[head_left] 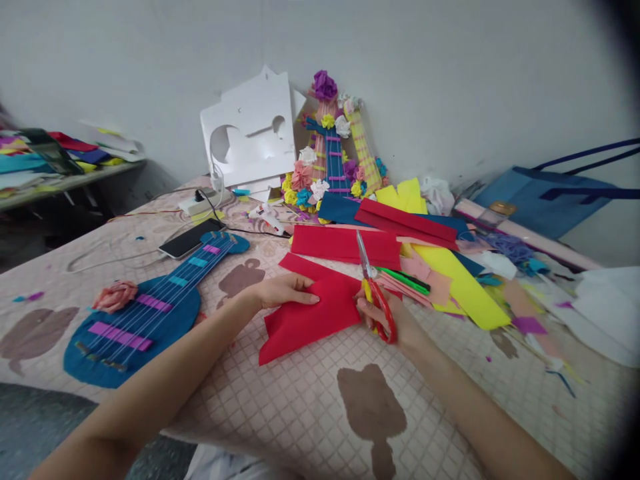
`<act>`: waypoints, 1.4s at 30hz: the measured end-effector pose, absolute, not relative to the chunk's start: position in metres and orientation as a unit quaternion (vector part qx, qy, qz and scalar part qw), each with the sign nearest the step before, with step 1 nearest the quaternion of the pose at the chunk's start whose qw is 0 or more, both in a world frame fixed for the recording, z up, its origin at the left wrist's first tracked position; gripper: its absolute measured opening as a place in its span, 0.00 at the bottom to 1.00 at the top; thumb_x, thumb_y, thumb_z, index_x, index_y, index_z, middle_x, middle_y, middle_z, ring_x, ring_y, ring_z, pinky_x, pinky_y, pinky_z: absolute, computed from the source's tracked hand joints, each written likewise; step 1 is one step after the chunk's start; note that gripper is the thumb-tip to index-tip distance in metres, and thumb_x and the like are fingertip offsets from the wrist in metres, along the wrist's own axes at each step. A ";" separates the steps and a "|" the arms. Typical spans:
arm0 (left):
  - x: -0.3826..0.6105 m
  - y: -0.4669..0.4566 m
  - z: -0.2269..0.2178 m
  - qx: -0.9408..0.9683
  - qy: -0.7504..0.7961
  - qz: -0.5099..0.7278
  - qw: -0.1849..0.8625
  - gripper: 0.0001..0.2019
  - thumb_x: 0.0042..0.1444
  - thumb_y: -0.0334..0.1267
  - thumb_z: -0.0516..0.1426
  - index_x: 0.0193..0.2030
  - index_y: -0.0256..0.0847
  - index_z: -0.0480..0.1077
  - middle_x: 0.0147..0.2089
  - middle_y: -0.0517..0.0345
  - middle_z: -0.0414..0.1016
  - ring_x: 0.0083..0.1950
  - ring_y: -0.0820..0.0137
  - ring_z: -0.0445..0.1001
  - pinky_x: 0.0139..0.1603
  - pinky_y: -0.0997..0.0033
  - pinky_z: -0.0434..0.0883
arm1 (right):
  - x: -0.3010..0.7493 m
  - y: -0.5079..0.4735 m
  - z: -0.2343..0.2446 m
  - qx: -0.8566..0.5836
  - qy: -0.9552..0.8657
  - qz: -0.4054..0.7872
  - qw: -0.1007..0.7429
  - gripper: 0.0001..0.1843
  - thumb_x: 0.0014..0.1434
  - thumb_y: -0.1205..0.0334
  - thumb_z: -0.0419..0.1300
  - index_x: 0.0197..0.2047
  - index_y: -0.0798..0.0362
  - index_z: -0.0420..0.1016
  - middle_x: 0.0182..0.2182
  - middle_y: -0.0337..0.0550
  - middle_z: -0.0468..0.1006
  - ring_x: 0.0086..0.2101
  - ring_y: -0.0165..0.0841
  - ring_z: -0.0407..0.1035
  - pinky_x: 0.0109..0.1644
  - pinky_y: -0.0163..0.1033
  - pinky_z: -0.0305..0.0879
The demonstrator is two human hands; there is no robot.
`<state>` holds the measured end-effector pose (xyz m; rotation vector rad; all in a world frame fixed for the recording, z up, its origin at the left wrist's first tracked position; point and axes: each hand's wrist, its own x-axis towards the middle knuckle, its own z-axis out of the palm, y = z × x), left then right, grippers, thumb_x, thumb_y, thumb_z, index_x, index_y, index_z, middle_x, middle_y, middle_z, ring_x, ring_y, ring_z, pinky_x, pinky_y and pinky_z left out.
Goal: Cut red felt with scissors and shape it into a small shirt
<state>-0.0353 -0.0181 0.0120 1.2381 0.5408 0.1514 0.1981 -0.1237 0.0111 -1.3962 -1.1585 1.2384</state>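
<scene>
A sheet of red crepe paper (330, 303), with a notch cut at its left side, is held just over the table between both hands. My left hand (286, 291) pinches its upper left part, thumb on top. My right hand (387, 312) grips the red-and-yellow handles of a pair of scissors (366, 260), whose blades point up and away and look closed. The fingers of that same hand also touch the right edge of the sheet. More red paper (345, 247) lies flat just behind.
To the left lies a blue paper guitar (170, 300) with a pink flower, beside a phone (193, 239). A glue gun (269, 217) and power strip (203, 202) sit behind. Flower-decorated guitars (333, 160) lean on the wall. Yellow paper (463, 283) and green pens (407, 280) lie right.
</scene>
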 end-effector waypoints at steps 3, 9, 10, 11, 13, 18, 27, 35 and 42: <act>-0.034 -0.018 0.012 0.598 0.251 0.067 0.758 0.16 0.47 0.43 0.66 0.40 0.36 0.76 0.39 0.55 0.79 0.35 0.74 0.75 0.38 0.77 0.70 | 0.193 -0.126 0.012 -0.561 -0.466 0.505 0.462 0.21 0.40 0.51 0.70 0.33 0.52 0.67 0.20 0.31 0.68 0.18 0.24 0.59 0.21 0.32 0.56; -0.034 -0.018 0.017 0.660 0.305 0.111 0.677 0.16 0.45 0.45 0.66 0.37 0.35 0.76 0.36 0.56 0.79 0.33 0.72 0.74 0.32 0.77 0.68 | 0.187 -0.127 0.007 -0.570 -0.458 0.492 0.473 0.21 0.39 0.54 0.71 0.33 0.52 0.68 0.23 0.32 0.69 0.20 0.24 0.59 0.22 0.32 0.55; -0.034 -0.018 0.017 0.659 0.306 0.108 0.678 0.17 0.45 0.45 0.66 0.37 0.35 0.76 0.36 0.56 0.79 0.33 0.72 0.75 0.32 0.77 0.68 | 0.186 -0.128 0.005 -0.572 -0.457 0.488 0.475 0.22 0.40 0.53 0.71 0.34 0.52 0.68 0.23 0.32 0.69 0.20 0.24 0.59 0.22 0.32 0.55; -0.034 -0.017 0.017 0.654 0.304 0.104 0.684 0.16 0.44 0.44 0.67 0.37 0.35 0.75 0.36 0.56 0.79 0.34 0.71 0.75 0.33 0.76 0.68 | 0.185 -0.129 0.004 -0.573 -0.455 0.485 0.479 0.22 0.41 0.53 0.71 0.34 0.52 0.68 0.23 0.32 0.68 0.20 0.24 0.58 0.22 0.32 0.55; -0.036 -0.014 0.017 0.640 0.295 0.111 0.701 0.15 0.42 0.42 0.68 0.34 0.35 0.75 0.35 0.57 0.79 0.33 0.72 0.75 0.33 0.76 0.69 | 0.184 -0.132 0.003 -0.569 -0.444 0.483 0.496 0.21 0.44 0.51 0.70 0.36 0.51 0.67 0.23 0.32 0.67 0.20 0.24 0.57 0.22 0.32 0.55; -0.047 -0.001 0.018 0.582 0.273 0.184 0.743 0.13 0.42 0.37 0.68 0.33 0.35 0.74 0.33 0.58 0.79 0.33 0.75 0.75 0.37 0.77 0.70 | 0.178 -0.141 0.007 -0.448 -0.433 0.559 0.547 0.19 0.53 0.43 0.61 0.34 0.51 0.66 0.26 0.36 0.67 0.22 0.27 0.60 0.25 0.34 0.58; -0.068 0.014 0.020 0.534 0.275 0.267 0.754 0.16 0.43 0.38 0.68 0.39 0.35 0.75 0.36 0.54 0.80 0.32 0.74 0.76 0.33 0.79 0.71 | 0.166 -0.165 0.010 -0.222 -0.407 0.777 0.426 0.33 0.55 0.29 0.45 0.39 0.53 0.65 0.28 0.40 0.65 0.23 0.28 0.60 0.27 0.37 0.63; -0.076 0.026 0.010 0.555 0.285 0.268 0.734 0.16 0.46 0.39 0.67 0.40 0.34 0.75 0.39 0.50 0.79 0.33 0.73 0.77 0.34 0.78 0.72 | 0.162 -0.171 0.011 -0.184 -0.383 0.811 0.402 0.33 0.57 0.30 0.42 0.41 0.53 0.64 0.28 0.40 0.65 0.22 0.28 0.60 0.26 0.36 0.64; -0.076 0.022 0.016 0.566 0.275 0.265 0.731 0.16 0.47 0.41 0.66 0.42 0.34 0.75 0.39 0.51 0.79 0.33 0.73 0.76 0.34 0.77 0.71 | 0.162 -0.173 0.006 -0.181 -0.378 0.817 0.396 0.36 0.57 0.30 0.40 0.41 0.56 0.66 0.28 0.41 0.66 0.22 0.27 0.59 0.26 0.35 0.63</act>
